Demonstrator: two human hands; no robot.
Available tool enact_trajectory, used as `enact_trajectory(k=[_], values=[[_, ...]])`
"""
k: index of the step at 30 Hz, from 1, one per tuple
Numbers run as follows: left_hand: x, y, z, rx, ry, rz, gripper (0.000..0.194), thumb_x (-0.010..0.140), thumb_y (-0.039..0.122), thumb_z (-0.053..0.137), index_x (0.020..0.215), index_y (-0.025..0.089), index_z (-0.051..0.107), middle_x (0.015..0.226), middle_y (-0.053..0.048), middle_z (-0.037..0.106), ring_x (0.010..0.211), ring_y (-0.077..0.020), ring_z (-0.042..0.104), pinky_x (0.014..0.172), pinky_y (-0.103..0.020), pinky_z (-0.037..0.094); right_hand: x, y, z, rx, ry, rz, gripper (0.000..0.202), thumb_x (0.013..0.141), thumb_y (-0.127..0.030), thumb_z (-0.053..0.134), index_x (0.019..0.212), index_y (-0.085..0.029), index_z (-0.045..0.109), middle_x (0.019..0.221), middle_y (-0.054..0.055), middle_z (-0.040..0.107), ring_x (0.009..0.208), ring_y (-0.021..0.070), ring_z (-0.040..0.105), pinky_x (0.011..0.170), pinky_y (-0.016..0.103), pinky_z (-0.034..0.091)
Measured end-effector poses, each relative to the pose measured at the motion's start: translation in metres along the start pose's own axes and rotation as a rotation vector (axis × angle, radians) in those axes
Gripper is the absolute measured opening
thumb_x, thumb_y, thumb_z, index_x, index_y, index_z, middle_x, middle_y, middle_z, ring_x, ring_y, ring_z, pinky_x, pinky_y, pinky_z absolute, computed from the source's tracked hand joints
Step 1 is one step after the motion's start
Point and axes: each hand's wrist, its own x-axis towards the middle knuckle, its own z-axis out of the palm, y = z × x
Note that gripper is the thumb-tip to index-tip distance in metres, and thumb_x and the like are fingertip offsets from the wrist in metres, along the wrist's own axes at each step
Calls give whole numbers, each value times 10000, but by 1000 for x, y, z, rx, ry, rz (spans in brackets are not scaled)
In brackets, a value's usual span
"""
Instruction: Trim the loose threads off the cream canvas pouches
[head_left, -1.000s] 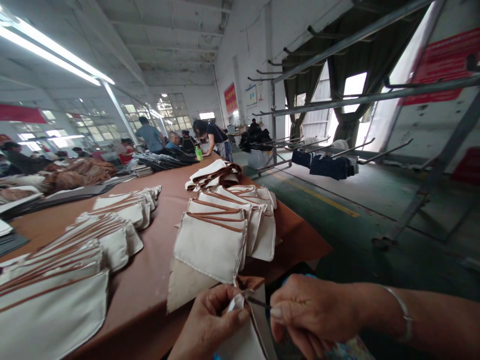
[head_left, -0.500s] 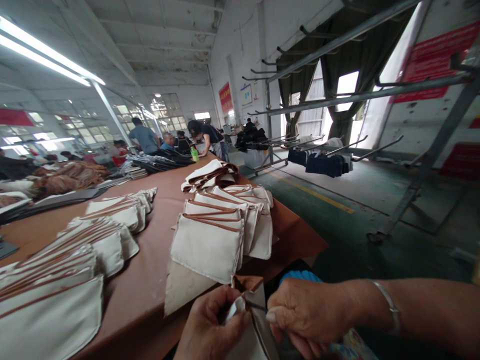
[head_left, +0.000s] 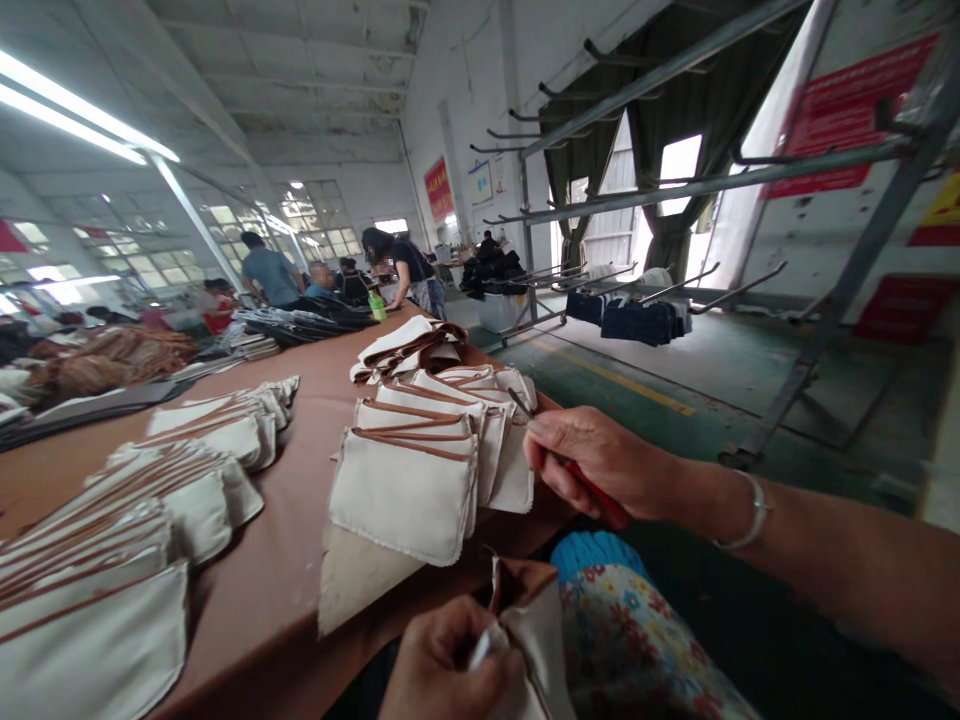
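Observation:
My left hand (head_left: pixel 454 660) is closed on a cream and brown fabric piece (head_left: pixel 536 620) at the bottom centre, below the table edge. Raised to the right of the pouches, my right hand (head_left: pixel 592 455) wraps round a red-handled tool (head_left: pixel 600 495) whose thin dark metal tip points up and left. Cream pouches (head_left: pixel 401 490) with brown edging lie overlapped on the brown-covered table (head_left: pixel 300 510), just beyond my left hand. More cream pouches (head_left: pixel 112 625) fan out in rows at the left.
Folded cream and brown pieces (head_left: pixel 405 345) lie behind the near pouches. A metal rack (head_left: pixel 697 185) with hooks stands at the right. People (head_left: pixel 409 270) lean over the table's far end near a green bottle (head_left: pixel 376 303). My floral sleeve (head_left: pixel 637 640) is at the bottom.
My right hand has moved up and away from the fabric piece, and the red-handled tool now shows in it. My left hand and the piece have shifted slightly right and down.

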Motion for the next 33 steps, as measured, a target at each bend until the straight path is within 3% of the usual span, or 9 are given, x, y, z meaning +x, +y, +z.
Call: enact_trajectory(k=[3, 5, 8, 11, 17, 22, 27, 33], values=[[-1, 13, -15, -215, 9, -11, 396, 556, 439, 861, 672, 159, 608, 589, 20, 575, 522, -91, 436, 515, -216, 316, 5, 6, -5, -286, -32, -57, 261, 892, -409, 567, 880, -150, 602, 640, -23, 591, 449, 80, 487, 370, 157, 367], [-2, 24, -20, -276, -24, -15, 431, 514, 440, 898, 687, 153, 626, 608, 8, 607, 536, -99, 482, 532, -218, 339, 4, 19, 2, -346, -72, -106, 175, 817, -290, 652, 897, -135, 639, 755, 4, 643, 619, 103, 575, 549, 185, 471], [-2, 34, -21, -265, -21, 4, 380, 558, 406, 895, 671, 147, 641, 646, -15, 650, 578, -118, 529, 577, -230, 381, 2, 36, 16, -348, -176, -180, 227, 745, -184, 661, 963, -125, 675, 874, 27, 677, 791, 146, 615, 722, 234, 492], [0, 38, -22, -251, -12, -17, 343, 610, 406, 871, 687, 147, 659, 643, -8, 642, 576, -110, 516, 576, -224, 377, 5, 45, 25, -259, -308, -160, 309, 743, -177, 645, 1043, -115, 687, 875, 19, 656, 757, 127, 582, 690, 216, 467], [-2, 51, -25, -218, -45, -19, 300, 667, 400, 819, 670, 148, 657, 600, 6, 589, 547, -102, 467, 517, -205, 320, 20, 56, 25, -133, -482, 54, 307, 820, -309, 646, 1067, -131, 683, 709, -41, 544, 503, 54, 420, 499, 173, 375], [-3, 59, -23, -60, -25, 19, 287, 719, 402, 741, 652, 140, 647, 563, 29, 499, 522, -88, 375, 482, -202, 255, 20, 58, 25, -126, -456, -130, 264, 756, -303, 738, 908, -103, 656, 787, -8, 605, 672, 91, 510, 612, 186, 422], [3, 57, -17, 120, 12, 64, 276, 747, 397, 650, 660, 136, 629, 584, 25, 478, 575, -109, 371, 506, -212, 262, 15, 59, 33, -298, -330, -150, 278, 660, -283, 787, 823, -121, 630, 681, -48, 567, 586, 76, 480, 508, 163, 367], [4, 56, -12, 244, 79, 65, 181, 729, 309, 571, 631, 159, 588, 589, 41, 432, 587, -115, 370, 513, -215, 276, 16, 61, 47, -426, -182, -198, 44, 644, -105, 618, 673, -134, 604, 593, -57, 545, 547, 68, 472, 472, 154, 315]])
